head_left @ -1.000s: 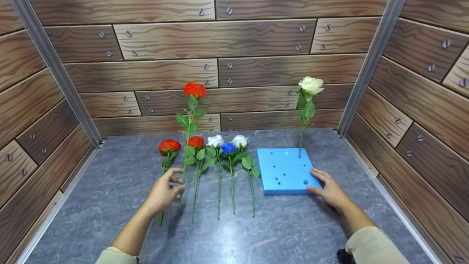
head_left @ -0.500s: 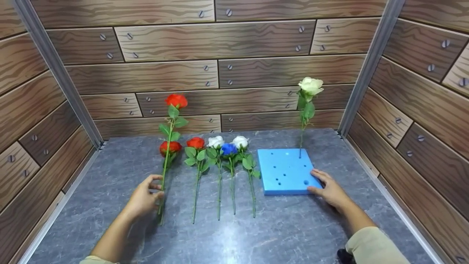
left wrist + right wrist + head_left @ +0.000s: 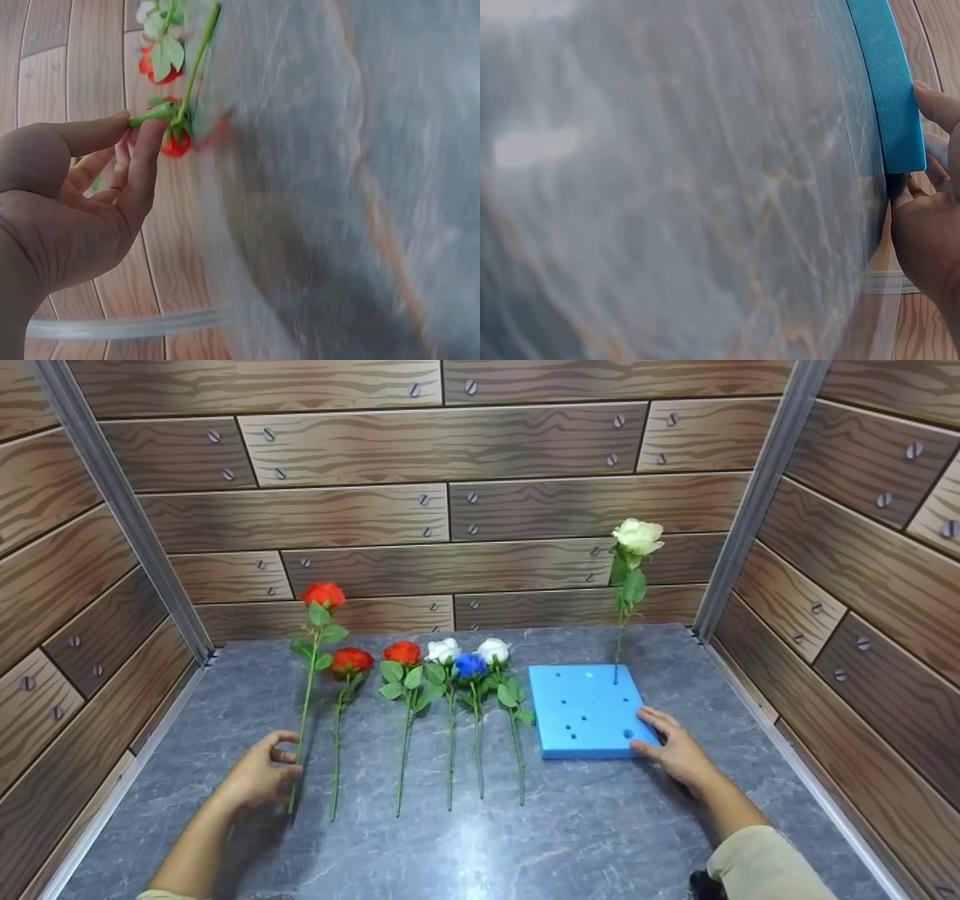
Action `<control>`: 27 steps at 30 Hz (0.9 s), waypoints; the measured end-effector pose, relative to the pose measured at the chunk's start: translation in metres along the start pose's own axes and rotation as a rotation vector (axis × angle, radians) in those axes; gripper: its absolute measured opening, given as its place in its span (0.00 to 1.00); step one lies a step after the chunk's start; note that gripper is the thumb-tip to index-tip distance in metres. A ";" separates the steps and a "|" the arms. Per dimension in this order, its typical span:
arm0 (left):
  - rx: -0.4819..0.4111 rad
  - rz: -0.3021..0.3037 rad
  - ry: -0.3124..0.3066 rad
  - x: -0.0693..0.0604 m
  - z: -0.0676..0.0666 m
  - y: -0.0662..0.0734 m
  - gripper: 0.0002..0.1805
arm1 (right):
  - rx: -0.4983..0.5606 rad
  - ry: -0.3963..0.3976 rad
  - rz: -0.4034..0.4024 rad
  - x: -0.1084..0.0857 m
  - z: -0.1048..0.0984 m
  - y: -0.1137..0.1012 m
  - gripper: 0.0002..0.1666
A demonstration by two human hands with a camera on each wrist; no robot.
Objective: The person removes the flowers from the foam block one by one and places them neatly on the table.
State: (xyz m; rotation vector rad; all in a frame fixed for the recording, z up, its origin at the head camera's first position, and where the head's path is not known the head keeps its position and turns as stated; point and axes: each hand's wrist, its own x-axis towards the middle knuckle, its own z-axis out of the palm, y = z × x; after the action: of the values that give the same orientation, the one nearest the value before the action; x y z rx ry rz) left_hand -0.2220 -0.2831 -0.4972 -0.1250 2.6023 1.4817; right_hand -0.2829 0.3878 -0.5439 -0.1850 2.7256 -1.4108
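Observation:
In the head view my left hand (image 3: pixel 256 774) pinches the lower stem of a red rose (image 3: pixel 323 595), which leans upright at the far left. The left wrist view shows the green stem end (image 3: pixel 152 115) between thumb and fingertips. To its right lie another red rose (image 3: pixel 351 661) and a third red rose (image 3: pixel 403 652). My right hand (image 3: pixel 681 750) holds the front right corner of a blue block (image 3: pixel 596 709) dotted with holes. In the right wrist view the thumb lies against the block's side (image 3: pixel 896 97); the other fingers are partly hidden behind it.
A cream-white rose (image 3: pixel 637 537) stands upright in a back hole of the block. Between the red roses and the block lie a white rose (image 3: pixel 443 650), a blue rose (image 3: pixel 470 665) and another white rose (image 3: pixel 493 651). Wood-patterned walls (image 3: pixel 360 514) enclose the grey marbled table (image 3: pixel 570 840).
My left hand has carried the red rose leftward and lower, past the lying red rose, to the left end of the row. The right hand stays on the block.

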 end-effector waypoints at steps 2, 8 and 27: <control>-0.006 -0.014 -0.021 0.000 -0.004 -0.003 0.30 | -0.001 0.001 0.000 0.000 0.000 0.000 0.47; -0.013 -0.067 -0.063 0.000 -0.015 -0.011 0.30 | -0.012 0.006 -0.006 -0.001 0.000 0.000 0.47; 0.078 -0.147 -0.126 0.003 -0.028 -0.025 0.31 | 0.020 -0.004 0.024 -0.001 0.000 -0.001 0.48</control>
State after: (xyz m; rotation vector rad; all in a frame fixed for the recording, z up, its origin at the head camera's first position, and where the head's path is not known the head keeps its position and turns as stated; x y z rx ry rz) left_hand -0.2239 -0.3201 -0.5049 -0.2033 2.4886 1.2937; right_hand -0.2816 0.3867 -0.5429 -0.1528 2.6997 -1.4290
